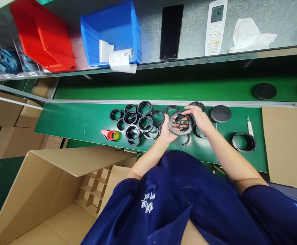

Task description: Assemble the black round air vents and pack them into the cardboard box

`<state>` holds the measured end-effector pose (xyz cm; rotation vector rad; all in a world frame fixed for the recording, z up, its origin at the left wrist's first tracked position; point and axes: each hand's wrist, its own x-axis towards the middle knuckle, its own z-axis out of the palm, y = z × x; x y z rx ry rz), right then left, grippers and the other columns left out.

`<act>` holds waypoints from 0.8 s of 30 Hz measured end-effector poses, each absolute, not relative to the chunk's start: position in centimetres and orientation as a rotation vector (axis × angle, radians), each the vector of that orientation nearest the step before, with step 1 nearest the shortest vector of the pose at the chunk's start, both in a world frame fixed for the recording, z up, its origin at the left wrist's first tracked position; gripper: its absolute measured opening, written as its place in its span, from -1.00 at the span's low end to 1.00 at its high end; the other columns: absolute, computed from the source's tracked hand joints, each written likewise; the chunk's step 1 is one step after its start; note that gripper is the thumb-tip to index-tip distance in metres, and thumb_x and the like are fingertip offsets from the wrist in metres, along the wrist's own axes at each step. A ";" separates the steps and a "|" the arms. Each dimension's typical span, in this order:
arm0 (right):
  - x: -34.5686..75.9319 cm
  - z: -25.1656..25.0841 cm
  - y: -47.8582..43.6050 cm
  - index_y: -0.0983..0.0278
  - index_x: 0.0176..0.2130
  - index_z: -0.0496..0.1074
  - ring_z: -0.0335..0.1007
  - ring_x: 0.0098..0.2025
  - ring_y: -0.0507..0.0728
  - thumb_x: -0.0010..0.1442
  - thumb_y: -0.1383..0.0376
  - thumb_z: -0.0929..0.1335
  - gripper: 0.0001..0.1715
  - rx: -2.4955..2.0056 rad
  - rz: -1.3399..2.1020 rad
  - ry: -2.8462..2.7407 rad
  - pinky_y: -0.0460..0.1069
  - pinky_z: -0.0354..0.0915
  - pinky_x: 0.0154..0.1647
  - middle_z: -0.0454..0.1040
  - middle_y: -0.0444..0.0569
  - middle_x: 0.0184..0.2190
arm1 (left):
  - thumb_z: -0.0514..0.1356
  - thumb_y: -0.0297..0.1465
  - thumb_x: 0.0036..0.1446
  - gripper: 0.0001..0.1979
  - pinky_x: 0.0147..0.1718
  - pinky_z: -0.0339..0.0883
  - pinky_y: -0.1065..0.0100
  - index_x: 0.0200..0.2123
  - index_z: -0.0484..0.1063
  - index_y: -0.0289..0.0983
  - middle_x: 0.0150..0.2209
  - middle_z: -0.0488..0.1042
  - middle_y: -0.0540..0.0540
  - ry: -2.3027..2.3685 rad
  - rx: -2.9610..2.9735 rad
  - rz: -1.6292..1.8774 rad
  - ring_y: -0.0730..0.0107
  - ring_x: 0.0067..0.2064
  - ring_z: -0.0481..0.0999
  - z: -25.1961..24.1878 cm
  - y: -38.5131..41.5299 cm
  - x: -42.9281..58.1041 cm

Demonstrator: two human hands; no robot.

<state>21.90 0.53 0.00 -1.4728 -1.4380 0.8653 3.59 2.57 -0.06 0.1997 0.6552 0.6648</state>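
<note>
Both my hands hold one round black plastic ring with a slatted grille in its middle, raised just above the green work table. My left hand grips its left rim with fingers curled. My right hand pinches its upper right rim. Several loose black rings lie in a cluster on the table to the left of my hands. More rings lie partly hidden under my hands.
A black disc and a single ring lie to the right, beside a small knife. A red and green tape roll lies left. An open cardboard box with dividers stands near me. Red bin, blue bin, phone, remote sit on the shelf.
</note>
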 end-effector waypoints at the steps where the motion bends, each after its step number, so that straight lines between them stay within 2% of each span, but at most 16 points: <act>1: 22.0 0.1 0.5 0.15 -0.13 0.65 0.31 0.23 0.26 0.45 -0.20 -0.04 -0.11 -1.476 0.843 -1.421 0.29 0.16 0.38 0.50 0.02 0.12 | -0.10 0.21 0.32 -0.17 0.14 0.37 -0.15 0.06 0.52 -0.43 -0.01 0.60 -0.45 0.648 0.200 0.668 -0.15 0.09 0.58 0.0 2.6 3.5; 5: 21.5 -0.4 -0.2 0.12 0.13 0.56 0.19 0.35 0.31 0.44 -0.19 -0.04 -0.15 -1.464 0.695 -1.591 0.34 0.12 0.40 0.39 0.05 0.25 | -0.13 0.21 0.32 -0.17 0.13 0.40 -0.12 0.05 0.52 -0.42 -0.06 0.62 -0.41 0.663 0.168 0.675 -0.12 0.06 0.60 -0.3 3.1 3.2; 7: 20.6 -1.3 -1.0 0.15 0.25 0.46 0.04 0.43 0.39 0.38 -0.24 0.11 -0.19 -1.404 0.626 -1.876 0.42 -0.03 0.45 0.28 0.09 0.35 | -0.13 0.20 0.33 -0.20 0.17 0.37 -0.11 0.07 0.52 -0.36 -0.06 0.63 -0.34 0.719 0.131 0.673 -0.09 0.10 0.58 -0.7 3.2 3.2; 9: 19.5 -2.4 -1.8 0.22 0.36 0.32 -0.12 0.48 0.47 0.27 -0.26 0.29 -0.08 -1.396 0.601 -2.117 0.48 -0.18 0.46 0.11 0.19 0.44 | -0.10 0.20 0.32 -0.23 0.23 0.33 -0.09 0.09 0.51 -0.31 -0.02 0.62 -0.30 0.774 0.110 0.648 -0.07 0.18 0.53 -1.3 3.2 3.4; 10: 19.2 -3.0 -2.0 0.25 0.42 0.22 -0.17 0.49 0.51 0.22 -0.25 0.34 0.03 -1.434 0.621 -2.172 0.50 -0.18 0.45 0.02 0.25 0.47 | -0.08 0.20 0.31 -0.24 0.26 0.30 -0.06 0.09 0.51 -0.30 0.00 0.61 -0.30 0.788 0.116 0.627 -0.06 0.21 0.50 -1.7 3.1 3.5; 12: 19.0 -4.4 -1.8 0.25 0.50 0.02 -0.16 0.48 0.54 0.14 -0.24 0.42 0.22 -1.545 0.698 -2.177 0.48 -0.05 0.40 -0.08 0.32 0.48 | -0.05 0.23 0.28 -0.23 0.29 0.28 -0.02 0.08 0.52 -0.29 0.05 0.59 -0.32 0.788 0.163 0.578 -0.05 0.26 0.45 -2.5 3.1 3.9; 14: 19.8 -5.8 -0.7 0.19 0.53 -0.09 -0.03 0.42 0.52 0.08 -0.23 0.46 0.32 -1.653 0.761 -2.122 0.41 0.11 0.35 -0.04 0.32 0.45 | -0.07 0.29 0.23 -0.19 0.28 0.27 -0.04 0.10 0.50 -0.23 0.12 0.55 -0.31 0.804 0.256 0.550 -0.05 0.28 0.43 -3.7 3.0 4.1; 16: 21.5 -7.5 1.3 0.17 0.53 -0.09 0.06 0.35 0.52 0.07 -0.23 0.46 0.32 -1.862 0.696 -2.000 0.38 0.14 0.31 0.00 0.32 0.41 | -0.06 0.31 0.21 -0.20 0.28 0.25 -0.07 0.14 0.46 -0.17 0.20 0.49 -0.29 0.894 0.487 0.521 -0.05 0.30 0.40 -5.0 2.8 3.9; 18: 23.5 -9.3 3.5 0.22 0.52 -0.07 0.05 0.33 0.57 0.06 -0.25 0.45 0.33 -2.146 0.546 -1.841 0.43 0.07 0.30 -0.04 0.37 0.41 | 0.08 0.21 0.23 -0.32 0.32 0.18 -0.06 0.15 0.46 -0.16 0.24 0.46 -0.27 0.985 0.938 0.412 -0.03 0.32 0.37 -6.5 2.2 3.2; 20: 25.5 -11.1 5.4 0.26 0.52 -0.07 0.02 0.34 0.62 0.05 -0.28 0.44 0.35 -2.364 0.463 -1.756 0.47 -0.03 0.32 -0.08 0.43 0.42 | 0.23 0.02 0.25 -0.45 0.38 0.05 -0.05 0.14 0.48 -0.20 0.26 0.45 -0.28 0.957 1.469 0.174 -0.03 0.35 0.33 -7.7 1.3 2.3; 22: 27.0 -12.6 6.6 0.27 0.52 -0.10 0.00 0.36 0.64 0.05 -0.30 0.44 0.38 -2.480 0.467 -1.764 0.49 -0.13 0.34 -0.09 0.46 0.43 | 0.25 -0.13 0.27 -0.50 0.42 -0.09 -0.11 0.17 0.48 -0.27 0.27 0.43 -0.32 0.853 1.835 -0.122 -0.07 0.37 0.31 -8.7 0.5 1.5; 24: 27.7 -13.5 7.3 0.30 0.52 -0.11 -0.05 0.40 0.65 0.08 -0.32 0.41 0.38 -2.524 0.494 -1.797 0.51 -0.21 0.36 -0.12 0.47 0.45 | 0.18 -0.17 0.34 -0.51 0.43 -0.18 -0.18 0.22 0.43 -0.30 0.26 0.45 -0.35 0.785 1.985 -0.347 -0.07 0.34 0.35 -9.2 -0.1 0.9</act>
